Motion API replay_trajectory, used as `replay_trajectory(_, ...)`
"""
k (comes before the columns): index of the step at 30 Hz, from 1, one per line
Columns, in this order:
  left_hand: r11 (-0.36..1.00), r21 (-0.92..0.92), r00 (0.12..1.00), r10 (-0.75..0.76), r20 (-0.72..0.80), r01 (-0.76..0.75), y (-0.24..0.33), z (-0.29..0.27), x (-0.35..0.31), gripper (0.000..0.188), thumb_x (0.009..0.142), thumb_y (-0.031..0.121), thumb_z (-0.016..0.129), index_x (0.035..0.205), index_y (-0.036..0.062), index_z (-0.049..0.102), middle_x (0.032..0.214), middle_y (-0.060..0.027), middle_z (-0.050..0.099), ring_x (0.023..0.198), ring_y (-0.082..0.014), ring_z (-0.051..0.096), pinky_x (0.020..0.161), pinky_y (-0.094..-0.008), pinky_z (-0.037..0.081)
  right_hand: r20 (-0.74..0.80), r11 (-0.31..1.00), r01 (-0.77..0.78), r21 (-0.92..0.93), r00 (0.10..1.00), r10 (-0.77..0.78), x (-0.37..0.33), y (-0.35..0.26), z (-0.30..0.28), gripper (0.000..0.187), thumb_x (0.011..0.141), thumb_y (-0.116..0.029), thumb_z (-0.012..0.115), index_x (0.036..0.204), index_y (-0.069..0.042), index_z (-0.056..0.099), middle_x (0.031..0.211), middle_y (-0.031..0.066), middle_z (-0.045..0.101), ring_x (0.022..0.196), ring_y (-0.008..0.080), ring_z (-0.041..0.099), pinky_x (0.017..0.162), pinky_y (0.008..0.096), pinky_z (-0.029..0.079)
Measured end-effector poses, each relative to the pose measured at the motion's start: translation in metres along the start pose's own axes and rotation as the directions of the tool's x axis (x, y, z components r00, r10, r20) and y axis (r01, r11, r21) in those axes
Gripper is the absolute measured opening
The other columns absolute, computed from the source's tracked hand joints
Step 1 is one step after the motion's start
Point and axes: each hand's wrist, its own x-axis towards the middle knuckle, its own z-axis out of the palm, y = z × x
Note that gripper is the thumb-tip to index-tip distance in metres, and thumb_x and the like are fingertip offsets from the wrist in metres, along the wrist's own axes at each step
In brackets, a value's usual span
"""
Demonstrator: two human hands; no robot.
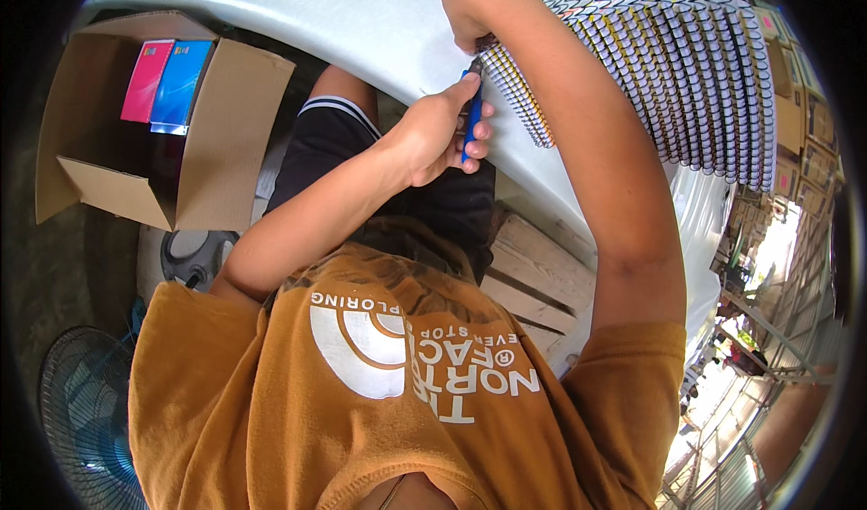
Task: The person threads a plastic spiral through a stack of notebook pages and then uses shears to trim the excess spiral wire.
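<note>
My left hand is closed around a blue-handled tool, whose tip meets the wire spiral at the near end of a long row of spiral-bound notebooks. The notebooks lie overlapped on a white table. My right hand reaches over the row and presses on that same end of the notebooks, just above the tool. Its fingers are hidden behind the notebook edge.
An open cardboard box at the left holds a pink pack and a blue pack. A floor fan stands at lower left. Wooden slats lie under me. Stacked cartons stand at right.
</note>
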Motion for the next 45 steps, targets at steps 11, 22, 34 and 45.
replay_trajectory(11,0.956,0.291,0.972,0.026,-0.234,0.044,0.016,0.011,-0.010,0.056,0.096,0.051,0.027,0.114,0.0025,0.049,0.096,-0.0119,0.061,0.095,-0.0234,0.061,0.074,-0.0370,0.051,0.137,0.980,-0.005,0.198,0.990,-0.023,-0.002,0.003,-0.008,0.013,0.069,-0.008,0.071,0.080,-0.001,0.070,0.083,0.0142,0.068,0.074,0.0272,0.064,0.068,0.0389,0.051)
replay_trajectory(22,0.950,0.313,0.981,0.061,-0.184,-0.001,0.021,0.014,-0.012,0.053,0.096,0.050,0.030,0.107,0.0027,0.051,0.084,-0.0091,0.059,0.083,-0.0225,0.064,0.066,-0.0311,0.052,0.111,0.968,0.059,0.243,0.990,-0.088,-0.013,0.010,-0.019,0.014,0.066,-0.006,0.066,0.077,0.002,0.069,0.076,0.0160,0.066,0.066,0.0262,0.062,0.060,0.0378,0.049)
replay_trajectory(34,0.938,0.347,0.985,0.070,-0.156,-0.012,0.024,0.012,-0.014,0.053,0.095,0.052,0.031,0.102,0.0040,0.052,0.078,-0.0054,0.056,0.070,-0.0176,0.060,0.061,-0.0291,0.051,0.069,0.978,0.108,0.179,0.990,-0.122,-0.013,0.010,-0.019,0.012,0.062,-0.006,0.064,0.071,0.001,0.068,0.073,0.0162,0.066,0.064,0.0262,0.062,0.058,0.0372,0.049)
replay_trajectory(45,0.947,0.319,0.984,0.088,-0.153,-0.035,0.021,0.025,-0.014,0.056,0.095,0.053,0.029,0.105,0.0024,0.051,0.078,-0.0067,0.056,0.077,-0.0214,0.062,0.066,-0.0330,0.052,0.216,0.994,-0.014,0.107,0.976,-0.009,-0.022,0.007,-0.028,0.017,0.065,-0.012,0.063,0.075,-0.001,0.069,0.079,0.0154,0.067,0.072,0.0263,0.062,0.067,0.0377,0.049)
